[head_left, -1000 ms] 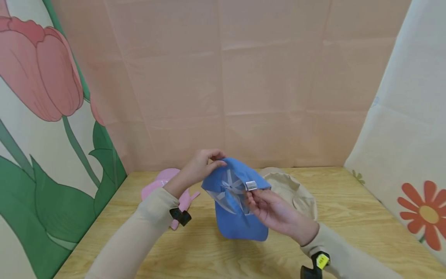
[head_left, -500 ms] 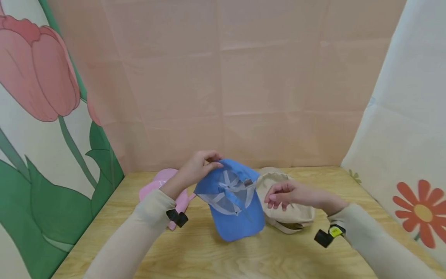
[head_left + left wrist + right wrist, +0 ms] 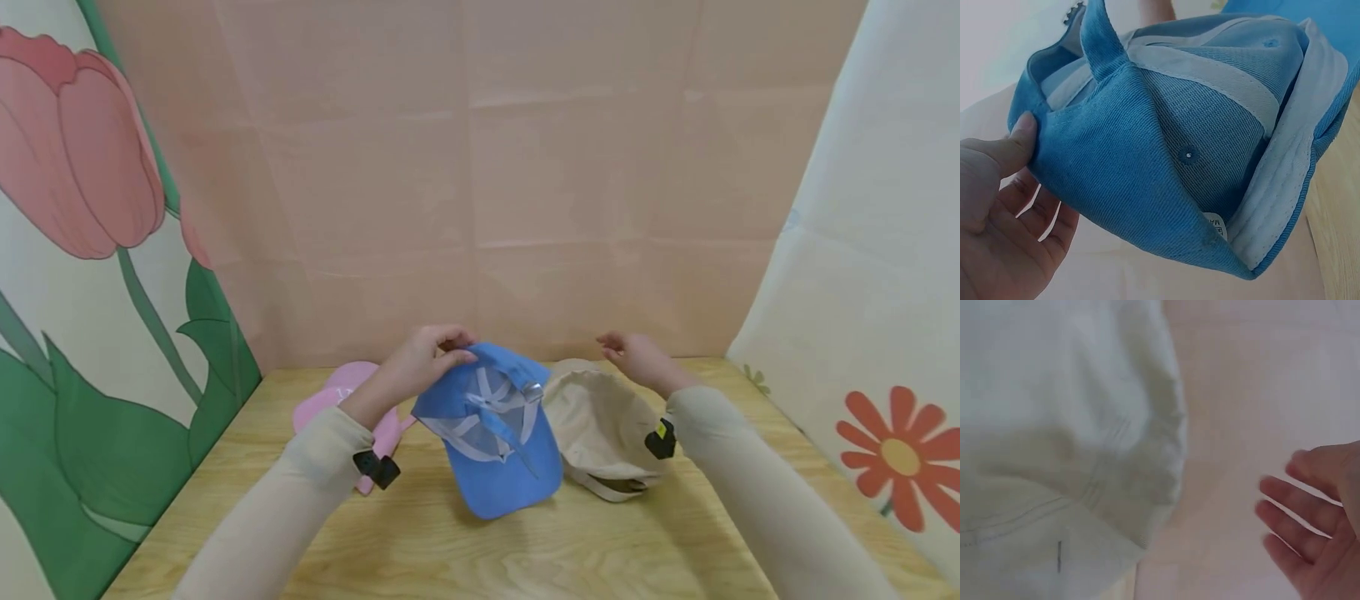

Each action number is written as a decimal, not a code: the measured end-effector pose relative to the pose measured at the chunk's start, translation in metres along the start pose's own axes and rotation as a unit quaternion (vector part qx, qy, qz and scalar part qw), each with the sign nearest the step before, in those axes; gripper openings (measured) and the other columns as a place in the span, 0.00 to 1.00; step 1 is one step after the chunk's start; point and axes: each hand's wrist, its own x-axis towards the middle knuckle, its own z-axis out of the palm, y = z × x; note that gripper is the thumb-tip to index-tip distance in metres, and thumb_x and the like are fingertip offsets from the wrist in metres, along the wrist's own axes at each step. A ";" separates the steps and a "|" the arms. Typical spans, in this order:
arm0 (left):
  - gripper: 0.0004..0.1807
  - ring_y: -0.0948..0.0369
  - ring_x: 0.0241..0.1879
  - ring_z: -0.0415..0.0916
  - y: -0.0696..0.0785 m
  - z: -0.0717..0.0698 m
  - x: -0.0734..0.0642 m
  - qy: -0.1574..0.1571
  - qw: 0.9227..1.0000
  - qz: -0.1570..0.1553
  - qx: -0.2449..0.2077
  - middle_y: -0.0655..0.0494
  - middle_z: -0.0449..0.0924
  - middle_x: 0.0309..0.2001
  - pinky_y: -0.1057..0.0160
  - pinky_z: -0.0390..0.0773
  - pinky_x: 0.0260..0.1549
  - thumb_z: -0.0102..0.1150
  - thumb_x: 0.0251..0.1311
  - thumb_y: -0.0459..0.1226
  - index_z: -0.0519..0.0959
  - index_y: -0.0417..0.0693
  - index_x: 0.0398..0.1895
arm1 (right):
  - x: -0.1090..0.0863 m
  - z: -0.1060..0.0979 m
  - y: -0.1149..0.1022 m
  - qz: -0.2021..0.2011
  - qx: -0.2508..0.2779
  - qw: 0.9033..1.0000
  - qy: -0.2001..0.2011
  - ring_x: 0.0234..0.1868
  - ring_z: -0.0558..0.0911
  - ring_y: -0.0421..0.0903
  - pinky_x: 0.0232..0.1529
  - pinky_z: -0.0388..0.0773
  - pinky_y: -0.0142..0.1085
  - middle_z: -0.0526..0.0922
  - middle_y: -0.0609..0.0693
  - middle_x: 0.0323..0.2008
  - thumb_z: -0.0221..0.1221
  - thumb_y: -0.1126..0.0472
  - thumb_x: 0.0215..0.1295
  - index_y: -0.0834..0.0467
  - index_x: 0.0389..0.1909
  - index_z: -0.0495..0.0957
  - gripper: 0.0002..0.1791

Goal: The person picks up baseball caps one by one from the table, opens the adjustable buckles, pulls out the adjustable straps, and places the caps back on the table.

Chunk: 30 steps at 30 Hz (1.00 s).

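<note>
Now that the right hand has let go of the silver strap buckle, the blue baseball cap hangs from the left hand alone. A second ago both hands were on it; half a second ago the right was already off, in front of the beige cap. Now it hovers behind the beige cap's upper right edge, apart from it in the right wrist view, fingers loosely bent and holding nothing. The left hand's grip is unchanged: thumb and fingers pinch the blue cap's rear edge near the strap opening. For the work in hand, this means that handling of the buckle has stopped and one pinch steadies the whole cap.

The blue cap seems to be above the wooden table, bill down, lining facing the wearer of the head camera. It overlaps the beige cap in view; whether they touch I cannot tell. Left of it lies a pink cap, partly behind the left forearm.
</note>
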 end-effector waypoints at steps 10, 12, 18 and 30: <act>0.05 0.62 0.36 0.78 0.002 -0.001 -0.002 0.000 1.000 0.000 -0.001 0.54 0.83 0.35 0.63 0.80 0.41 0.61 0.62 0.36 0.82 0.45 0.39 | 0.006 0.020 0.012 -0.028 -0.026 0.999 0.000 0.43 0.83 0.59 0.46 0.77 0.53 0.84 0.62 0.41 0.55 0.65 0.68 0.67 0.45 0.79 0.11; 0.05 0.62 0.36 0.78 0.002 -0.002 -0.003 0.000 1.000 -0.001 -0.003 0.54 0.83 0.35 0.63 0.80 0.41 0.61 0.62 0.36 0.82 0.45 0.39 | 0.006 0.022 0.014 -0.025 -0.013 1.000 -0.013 0.39 0.83 0.54 0.42 0.78 0.49 0.85 0.58 0.36 0.55 0.66 0.67 0.66 0.41 0.81 0.08; 0.06 0.62 0.36 0.78 0.001 -0.002 -0.002 0.002 1.000 0.006 0.006 0.54 0.83 0.35 0.63 0.79 0.41 0.61 0.62 0.36 0.82 0.44 0.40 | 0.002 0.023 0.013 -0.013 0.035 0.997 -0.068 0.30 0.80 0.45 0.31 0.76 0.36 0.84 0.57 0.30 0.54 0.69 0.66 0.67 0.38 0.81 0.08; 0.06 0.58 0.39 0.80 0.013 -0.010 0.009 0.005 0.999 0.028 0.037 0.52 0.84 0.37 0.61 0.80 0.42 0.59 0.64 0.35 0.81 0.43 0.40 | 0.001 0.027 0.014 -0.005 0.044 0.996 -0.080 0.30 0.80 0.45 0.30 0.75 0.35 0.83 0.58 0.30 0.52 0.69 0.67 0.69 0.42 0.80 0.10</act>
